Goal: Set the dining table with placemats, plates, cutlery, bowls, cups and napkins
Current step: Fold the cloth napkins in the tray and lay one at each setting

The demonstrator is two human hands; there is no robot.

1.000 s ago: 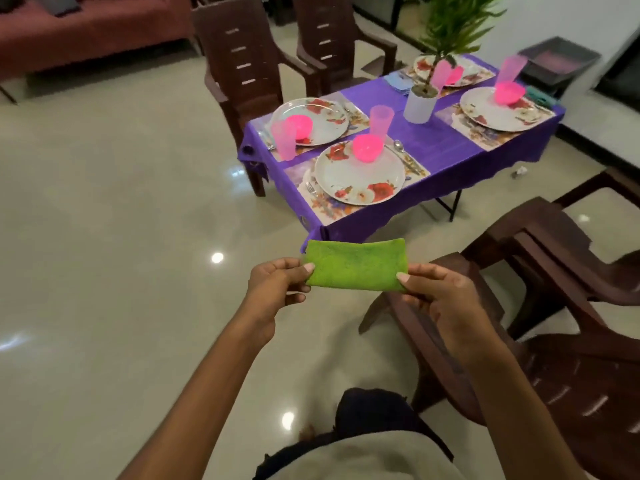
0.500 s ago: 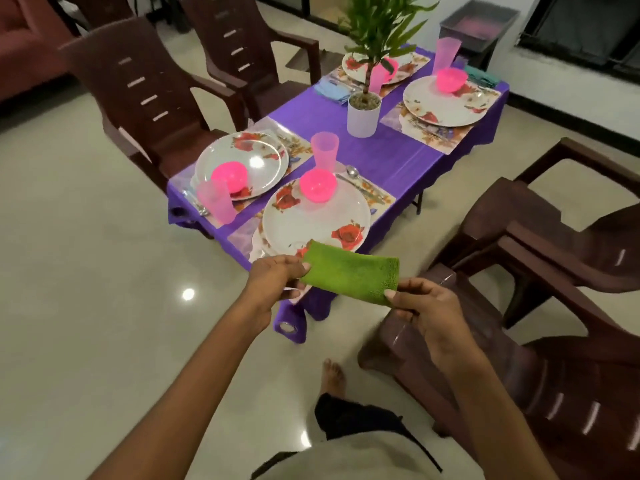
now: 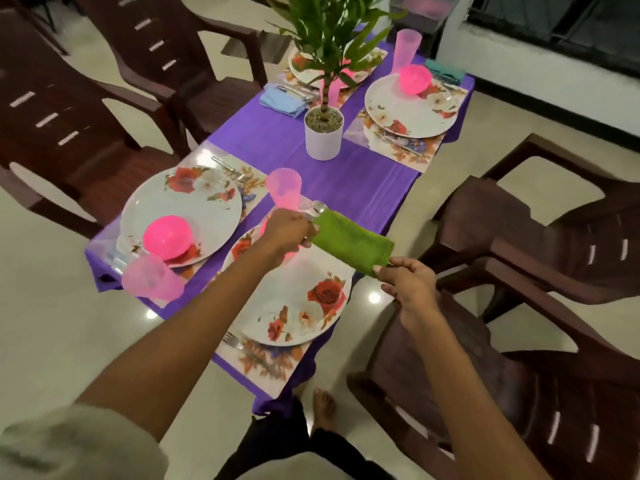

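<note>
A folded green napkin (image 3: 351, 244) hangs stretched between my hands over the right edge of the near place setting. My left hand (image 3: 289, 230) pinches its far end and my right hand (image 3: 408, 282) pinches its near end. Under it lies a floral plate (image 3: 298, 303) on a floral placemat (image 3: 266, 365), with a fork (image 3: 232, 341) at the near edge. A pink cup (image 3: 284, 190) and a spoon (image 3: 317, 207) stand just beyond my left hand. The pink bowl on this plate is mostly hidden by my left arm. The table wears a purple cloth (image 3: 349, 178).
Three other settings hold floral plates with pink bowls (image 3: 167, 236) (image 3: 415, 79) and pink cups (image 3: 150, 280) (image 3: 408, 46). A blue napkin (image 3: 282, 102) and a teal napkin (image 3: 445, 71) lie at the far settings. A potted plant (image 3: 323, 131) stands mid-table. Brown plastic chairs (image 3: 519, 258) surround it.
I have walked up to the table. Both hands have carried the green napkin forward from in front of the table to above the near setting's right edge.
</note>
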